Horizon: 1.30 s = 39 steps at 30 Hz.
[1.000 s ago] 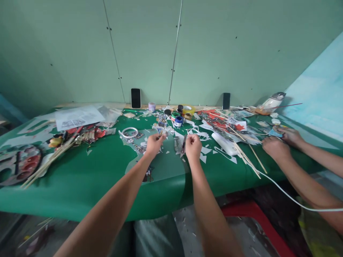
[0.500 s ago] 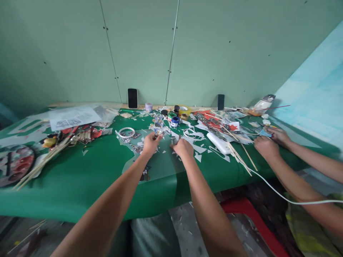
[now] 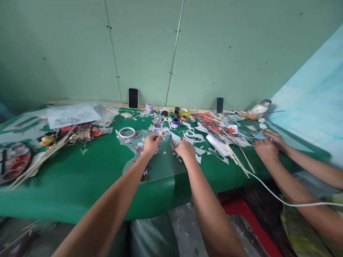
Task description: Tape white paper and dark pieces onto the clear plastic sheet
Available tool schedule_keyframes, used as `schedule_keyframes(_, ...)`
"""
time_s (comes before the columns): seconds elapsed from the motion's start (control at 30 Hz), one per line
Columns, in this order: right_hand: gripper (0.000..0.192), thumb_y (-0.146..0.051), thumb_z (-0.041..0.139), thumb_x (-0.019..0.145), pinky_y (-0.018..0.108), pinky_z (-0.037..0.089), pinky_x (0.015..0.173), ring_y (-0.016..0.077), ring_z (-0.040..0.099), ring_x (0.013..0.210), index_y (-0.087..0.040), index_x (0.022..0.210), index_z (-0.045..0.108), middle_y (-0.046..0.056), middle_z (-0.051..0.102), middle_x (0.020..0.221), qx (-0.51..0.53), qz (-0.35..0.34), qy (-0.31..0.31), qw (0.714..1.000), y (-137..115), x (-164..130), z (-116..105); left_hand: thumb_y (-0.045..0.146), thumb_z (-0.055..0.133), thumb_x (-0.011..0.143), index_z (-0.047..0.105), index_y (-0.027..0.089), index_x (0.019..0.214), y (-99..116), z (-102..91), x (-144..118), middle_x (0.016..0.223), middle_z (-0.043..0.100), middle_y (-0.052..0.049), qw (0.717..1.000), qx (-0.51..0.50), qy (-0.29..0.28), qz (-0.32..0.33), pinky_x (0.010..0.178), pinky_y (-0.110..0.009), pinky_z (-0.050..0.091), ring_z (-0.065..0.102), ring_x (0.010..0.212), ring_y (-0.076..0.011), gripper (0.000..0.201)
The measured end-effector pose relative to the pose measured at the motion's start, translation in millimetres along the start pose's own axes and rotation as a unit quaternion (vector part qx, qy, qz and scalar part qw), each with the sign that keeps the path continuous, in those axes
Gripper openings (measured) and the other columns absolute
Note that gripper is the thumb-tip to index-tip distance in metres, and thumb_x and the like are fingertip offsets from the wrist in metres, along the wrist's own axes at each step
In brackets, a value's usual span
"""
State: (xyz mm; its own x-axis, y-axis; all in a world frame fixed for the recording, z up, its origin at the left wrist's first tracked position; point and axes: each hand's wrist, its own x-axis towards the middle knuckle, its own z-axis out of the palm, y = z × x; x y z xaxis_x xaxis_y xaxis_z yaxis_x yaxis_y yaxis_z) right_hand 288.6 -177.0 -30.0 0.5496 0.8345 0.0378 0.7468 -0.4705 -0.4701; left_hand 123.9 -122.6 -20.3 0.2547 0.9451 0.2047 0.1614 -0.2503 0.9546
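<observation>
My left hand (image 3: 151, 144) is closed in a pinch over the middle of the table, at the edge of a small shiny printed cutout (image 3: 158, 131). To its right my right hand (image 3: 185, 148) is closed too, its fingers curled around something small. A greyish strip (image 3: 172, 144) shows at its fingertips; its kind is unclear. Beneath both hands lies a translucent sheet (image 3: 158, 172). White paper scraps (image 3: 198, 150) are scattered just right of my right hand. A roll of clear tape (image 3: 127, 132) and more printed cutouts (image 3: 136, 147) lie left of my left hand.
Paint jars (image 3: 175, 122) stand behind my hands. Thin wooden sticks (image 3: 44, 160), a paint palette (image 3: 16, 162) and printed sheets (image 3: 73, 115) are at left. Phones (image 3: 133, 98) lean on the wall. At right, another person's hands (image 3: 266, 148) work near a white cable (image 3: 273, 194).
My right hand has shifted slightly right, and a white scrap and the greyish strip show more clearly beside it. My left hand keeps its pinch. The view has tilted a little.
</observation>
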Motion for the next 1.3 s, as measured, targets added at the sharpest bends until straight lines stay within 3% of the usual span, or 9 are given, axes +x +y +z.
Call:
schedule_keyframes(0.13,0.035,-0.032,0.078,0.058,0.027,0.038,0.048,0.0184,0.057,0.048,-0.025,0.044,0.047,-0.002,0.047,0.039,0.021,-0.051,-0.007,0.998,2,3,1,0.041,0.063,0.078,0.04,0.02,0.061,-4,0.2,2,0.048,0.049,0.004,1.0,-0.002,0.002,0.004,0.05,-0.024,0.027,0.043,0.045,-0.012,0.035)
schedule_keyframes(0.3,0.037,-0.029,0.072,0.065,0.027,0.032,0.044,0.0137,0.043,0.035,-0.024,0.041,0.044,-0.002,0.045,0.036,0.058,-0.08,-0.025,0.995,-1,-9,-3,0.04,0.063,0.078,0.044,0.02,0.061,-10,2.3,7,0.047,0.048,0.004,1.0,-0.007,0.006,0.008,0.051,-0.024,0.029,0.048,0.047,-0.0138,0.032)
schedule_keyframes(0.6,0.032,-0.037,0.035,0.091,0.026,0.031,0.054,0.0159,0.047,0.055,-0.024,0.062,0.04,-0.001,0.047,0.056,0.162,-0.165,0.027,0.973,0,-37,-11,0.04,0.061,0.078,0.052,0.018,0.061,-7,0.6,6,0.048,0.049,0.003,1.0,-0.004,0.007,0.002,0.048,-0.024,0.027,0.04,0.044,-0.0112,0.03)
schedule_keyframes(0.87,0.03,-0.029,0.037,0.085,0.027,0.026,0.054,0.0157,0.041,0.054,-0.024,0.057,0.029,-0.002,0.038,0.054,0.199,-0.199,0.026,0.959,-10,-34,4,0.044,0.063,0.076,0.047,0.018,0.054,-8,1.6,7,0.047,0.048,0.003,0.999,-0.022,-0.029,0.011,0.049,-0.023,0.028,0.04,0.045,-0.0102,0.037)
schedule_keyframes(1.03,0.024,-0.029,0.041,0.083,0.027,0.031,0.057,0.0168,0.046,0.058,-0.024,0.06,0.04,0.0,0.049,0.06,0.198,-0.191,0.053,0.96,-10,-35,5,0.041,0.066,0.074,0.048,0.018,0.051,-7,2.5,5,0.046,0.046,0.003,0.999,-0.035,-0.02,0.005,0.048,-0.023,0.027,0.038,0.044,-0.0091,0.037)
schedule_keyframes(1.1,0.022,-0.033,0.036,0.085,0.027,0.035,0.06,0.0186,0.052,0.066,-0.023,0.07,0.049,0.003,0.058,0.07,0.221,-0.148,0.115,0.957,-8,-37,2,0.04,0.067,0.074,0.048,0.017,0.05,-6,1.8,5,0.045,0.045,0.003,0.999,-0.042,-0.007,-0.004,0.046,-0.023,0.026,0.036,0.043,-0.0085,0.038)
schedule_keyframes(1.2,0.027,-0.032,0.03,0.085,0.027,0.039,0.065,0.0204,0.058,0.076,-0.022,0.08,0.055,0.008,0.066,0.084,0.284,-0.057,0.228,0.93,-3,-41,-4,0.041,0.066,0.075,0.051,0.018,0.054,-5,0.6,7,0.047,0.046,0.003,0.998,-0.063,0.018,-0.018,0.047,-0.023,0.03,0.039,0.044,-0.0091,0.035)
schedule_keyframes(1.3,0.027,-0.037,0.036,0.084,0.027,0.039,0.061,0.0207,0.058,0.068,-0.022,0.073,0.055,0.006,0.065,0.074,0.289,-0.046,0.219,0.931,2,-46,-8,0.042,0.064,0.076,0.055,0.017,0.06,-4,1.7,10,0.049,0.049,0.002,0.996,-0.082,0.036,-0.03,0.049,-0.023,0.034,0.043,0.047,-0.0102,0.03)
